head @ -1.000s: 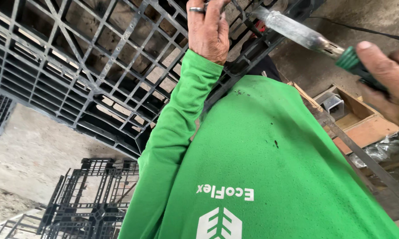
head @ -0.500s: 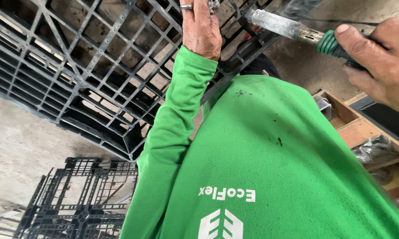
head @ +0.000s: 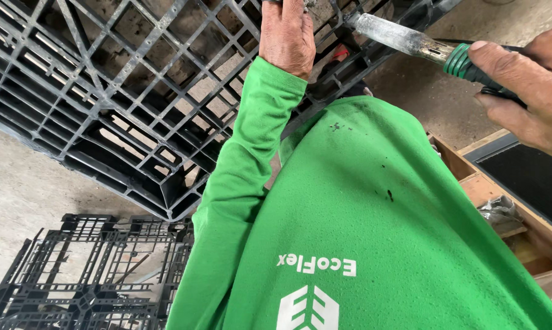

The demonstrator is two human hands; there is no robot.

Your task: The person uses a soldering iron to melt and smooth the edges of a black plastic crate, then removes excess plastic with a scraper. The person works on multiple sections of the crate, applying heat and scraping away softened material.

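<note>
Shirt: green long-sleeved fabric shirt (head: 374, 220) with a white emblem fills the near view.
Right hand: right hand (head: 526, 85) clamped around the green-and-black grip of a long grey metal heating tool (head: 404, 40), its barrel slanting up-left.
Left hand: left hand (head: 286, 36) raised, pressed against the black plastic lattice pallet (head: 123, 91); fingers cut off at the frame's top, so I cannot tell their grip.
Tool tip: meets the pallet just beside the left hand.
Wooden box: open brown wooden box (head: 502, 201) at right.
Floor: grey concrete floor (head: 25, 177), with a second black lattice pallet (head: 86, 275) lying flat.
</note>
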